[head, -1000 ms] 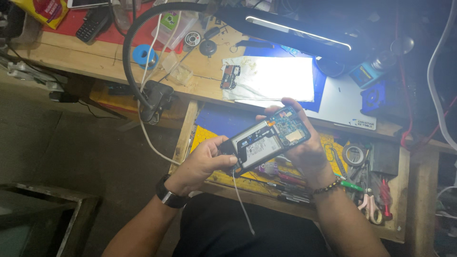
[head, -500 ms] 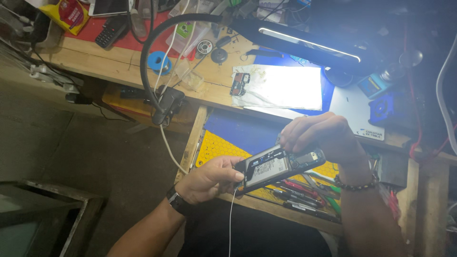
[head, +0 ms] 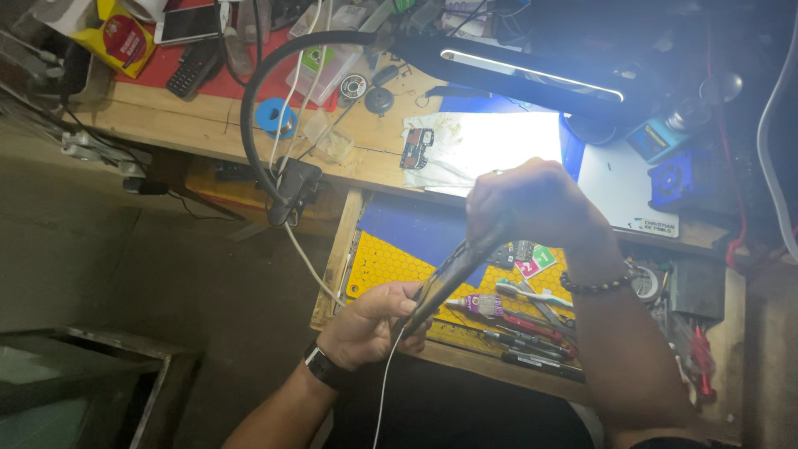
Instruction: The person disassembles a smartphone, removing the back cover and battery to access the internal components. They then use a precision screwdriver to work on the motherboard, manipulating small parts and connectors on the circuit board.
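Left hand (head: 370, 324) clamped on phone's (head: 453, 270) lower end, right hand (head: 532, 204) closed over upper end. I see phone edge-on, long axis slanting up-right, above drawer's (head: 399, 258) front edge.

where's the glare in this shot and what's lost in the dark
Head view: the white cloth under the black bar lamp is blown out to glare; the top right corner falls into deep shadow; the thin dark opened phone, held edge-on, looks slightly blurred.
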